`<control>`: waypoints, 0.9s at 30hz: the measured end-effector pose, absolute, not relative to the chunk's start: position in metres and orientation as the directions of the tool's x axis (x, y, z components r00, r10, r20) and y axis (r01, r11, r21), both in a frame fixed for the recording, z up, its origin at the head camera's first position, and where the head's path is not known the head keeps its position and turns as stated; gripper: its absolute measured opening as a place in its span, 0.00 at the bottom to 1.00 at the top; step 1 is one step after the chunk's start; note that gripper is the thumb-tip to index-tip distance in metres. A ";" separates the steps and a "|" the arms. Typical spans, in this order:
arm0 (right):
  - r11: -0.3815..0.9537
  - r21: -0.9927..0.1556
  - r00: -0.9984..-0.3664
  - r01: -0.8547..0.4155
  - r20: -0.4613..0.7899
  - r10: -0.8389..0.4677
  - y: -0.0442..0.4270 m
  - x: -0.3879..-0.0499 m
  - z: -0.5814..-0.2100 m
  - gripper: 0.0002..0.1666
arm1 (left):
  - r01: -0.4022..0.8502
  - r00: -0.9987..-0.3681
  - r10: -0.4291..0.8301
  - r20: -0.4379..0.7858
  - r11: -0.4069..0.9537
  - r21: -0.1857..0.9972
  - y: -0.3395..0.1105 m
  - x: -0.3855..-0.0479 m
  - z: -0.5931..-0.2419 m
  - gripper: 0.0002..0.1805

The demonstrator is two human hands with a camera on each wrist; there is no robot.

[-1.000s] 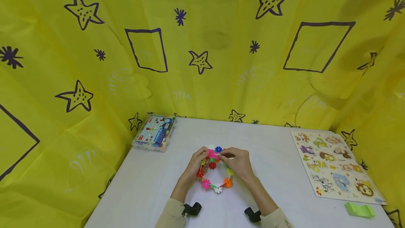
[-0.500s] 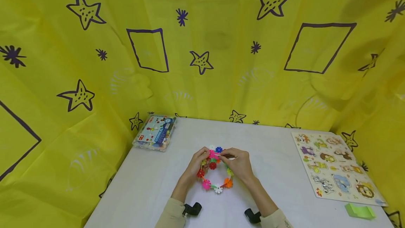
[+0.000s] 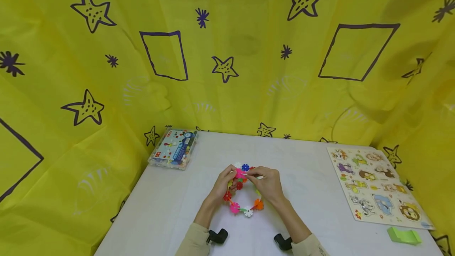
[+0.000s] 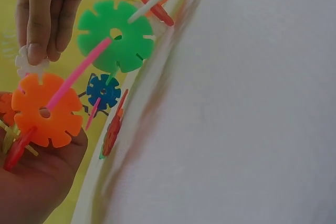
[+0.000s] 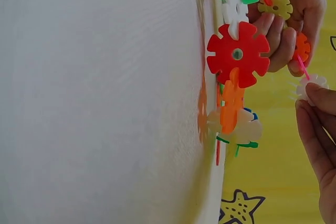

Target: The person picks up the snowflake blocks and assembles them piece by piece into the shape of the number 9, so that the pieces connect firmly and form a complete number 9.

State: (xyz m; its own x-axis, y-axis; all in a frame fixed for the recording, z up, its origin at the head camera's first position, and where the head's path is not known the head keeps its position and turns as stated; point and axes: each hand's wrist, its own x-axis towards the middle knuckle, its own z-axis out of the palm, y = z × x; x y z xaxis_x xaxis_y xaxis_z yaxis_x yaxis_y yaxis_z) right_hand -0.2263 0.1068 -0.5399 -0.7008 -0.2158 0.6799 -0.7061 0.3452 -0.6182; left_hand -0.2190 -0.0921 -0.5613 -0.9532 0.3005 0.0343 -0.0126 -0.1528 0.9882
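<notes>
In the head view, the left hand [image 3: 219, 185] grips a pink disc [image 3: 239, 173] at its left edge, while the right hand [image 3: 268, 183] pinches a white disc [image 5: 303, 85] whose thin edge faces the camera. The relation that seems to matter: the white disc's line runs sideways, its left end at the pink disc, with the 2 hands about equally near. A loop of joined discs [image 3: 248, 212] trails below them over the counter [image 3: 298, 157]; the right hand hides part of it.

In the left wrist view, the right hand's fingertips hold the white disc just above an orange disc [image 4: 47, 111], which lies over the left palm; the picture's edge cuts the chain.

In the right wrist view, the pink disc shows edge-on, leading to the white disc. Whether their slots are engaged cannot be told.
</notes>
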 end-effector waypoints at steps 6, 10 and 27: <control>0.350 -0.632 -0.714 -0.692 0.671 -0.201 0.105 -0.225 -0.540 0.04 | -0.025 -0.951 0.309 0.035 -0.188 0.982 -0.091 -0.219 -0.562 0.16; 0.356 -0.638 -0.723 -0.683 0.661 -0.201 0.104 -0.224 -0.541 0.04 | -0.041 -0.949 0.313 0.028 -0.214 0.976 -0.091 -0.219 -0.564 0.12; 0.413 -0.651 -0.765 -0.637 0.599 -0.234 0.107 -0.227 -0.539 0.12 | 0.002 -0.931 0.361 0.048 -0.128 0.992 -0.093 -0.217 -0.560 0.17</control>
